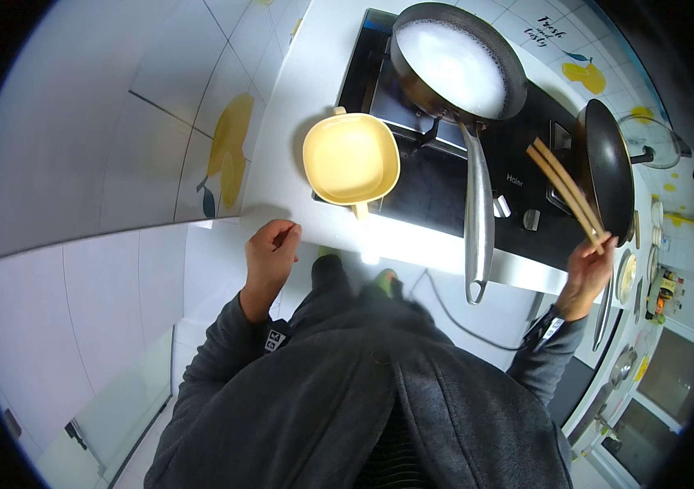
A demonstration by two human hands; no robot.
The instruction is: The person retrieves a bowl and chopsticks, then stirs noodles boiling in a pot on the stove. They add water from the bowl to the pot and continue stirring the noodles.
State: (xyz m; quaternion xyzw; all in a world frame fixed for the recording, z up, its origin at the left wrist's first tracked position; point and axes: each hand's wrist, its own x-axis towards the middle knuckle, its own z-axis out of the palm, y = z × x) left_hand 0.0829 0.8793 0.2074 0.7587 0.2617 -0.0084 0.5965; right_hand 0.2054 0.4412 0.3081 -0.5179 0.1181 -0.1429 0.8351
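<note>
My right hand (588, 272) grips a pair of wooden chopsticks (564, 183), their tips pointing up and left over the black gas hob (426, 183). Fingers curled with nothing visible in them, my left hand (271, 250) is at the front edge of the white countertop (285, 165). Beyond it stands a yellow two-handled bowl (350, 160), which looks empty inside. A deep frying pan (408, 67) sits on the left burner, filled with white, foamy liquid (451, 67). Its long metal handle (478, 214) juts out past the counter's front edge.
On the right burner is a dark wok (613, 171), with a glass lid (652, 140) behind it. Two hob knobs (531, 219) are near the pan handle. A tiled wall (200, 116) bounds the left side. Dishes and bottles (668, 293) stand farther along the right counter.
</note>
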